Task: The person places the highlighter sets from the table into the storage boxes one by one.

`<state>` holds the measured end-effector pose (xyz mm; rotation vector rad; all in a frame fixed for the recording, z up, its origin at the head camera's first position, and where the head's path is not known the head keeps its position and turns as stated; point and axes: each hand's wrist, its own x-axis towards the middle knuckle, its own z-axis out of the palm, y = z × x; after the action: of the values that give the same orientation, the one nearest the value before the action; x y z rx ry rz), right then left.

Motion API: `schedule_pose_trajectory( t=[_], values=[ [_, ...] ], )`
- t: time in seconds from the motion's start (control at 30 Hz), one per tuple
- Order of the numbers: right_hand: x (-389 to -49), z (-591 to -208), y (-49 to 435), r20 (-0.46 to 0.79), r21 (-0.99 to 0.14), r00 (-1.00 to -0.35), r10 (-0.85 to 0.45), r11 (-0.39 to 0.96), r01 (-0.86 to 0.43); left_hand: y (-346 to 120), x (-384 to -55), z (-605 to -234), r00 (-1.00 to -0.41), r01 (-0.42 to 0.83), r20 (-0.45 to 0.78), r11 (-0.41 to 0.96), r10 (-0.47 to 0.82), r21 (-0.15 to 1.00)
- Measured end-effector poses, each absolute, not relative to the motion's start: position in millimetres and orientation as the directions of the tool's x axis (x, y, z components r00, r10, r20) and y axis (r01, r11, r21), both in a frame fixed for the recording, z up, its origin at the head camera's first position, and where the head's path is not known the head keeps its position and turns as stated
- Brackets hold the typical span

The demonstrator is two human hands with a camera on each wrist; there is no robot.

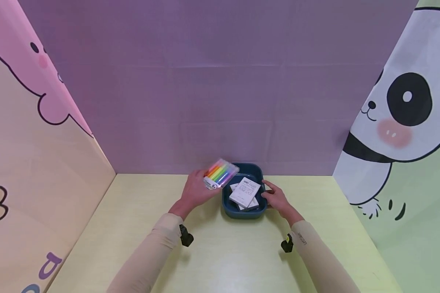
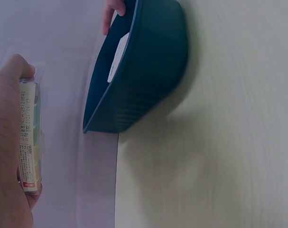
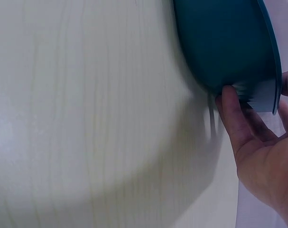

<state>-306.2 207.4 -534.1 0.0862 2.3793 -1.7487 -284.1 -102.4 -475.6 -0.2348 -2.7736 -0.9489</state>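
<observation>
My left hand [image 1: 195, 192] grips a clear pack of rainbow-coloured sticks [image 1: 221, 173], held at the left edge of a dark teal bin [image 1: 242, 215]. The printed end of this pack [image 2: 30, 137] faces the left wrist camera. On the bin's right side, my right hand [image 1: 276, 198] pinches the wall, with some fingers outside and others over the rim, as the right wrist view shows. Inside the bin lies a white box with printed text [image 1: 246, 190], tilted on top of another white item that it partly hides.
The bin stands on a pale wood-grain table [image 1: 227, 252] near its back edge, close to a purple backdrop [image 1: 220, 81]. Cartoon-printed panels flank the table, with a panda [image 1: 399, 101] on the right one.
</observation>
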Motion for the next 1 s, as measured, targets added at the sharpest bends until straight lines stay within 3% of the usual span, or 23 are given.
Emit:
schedule_pose_trajectory(
  t=[1.0],
  values=[
    [-306.1, -536.3, 208.2, -0.166, -0.953, -0.983, -0.075, 0.268, 0.14, -44.3, -291.3, -469.8, -0.968, 0.241, 0.193, 0.792, 0.158, 0.561]
  ],
)
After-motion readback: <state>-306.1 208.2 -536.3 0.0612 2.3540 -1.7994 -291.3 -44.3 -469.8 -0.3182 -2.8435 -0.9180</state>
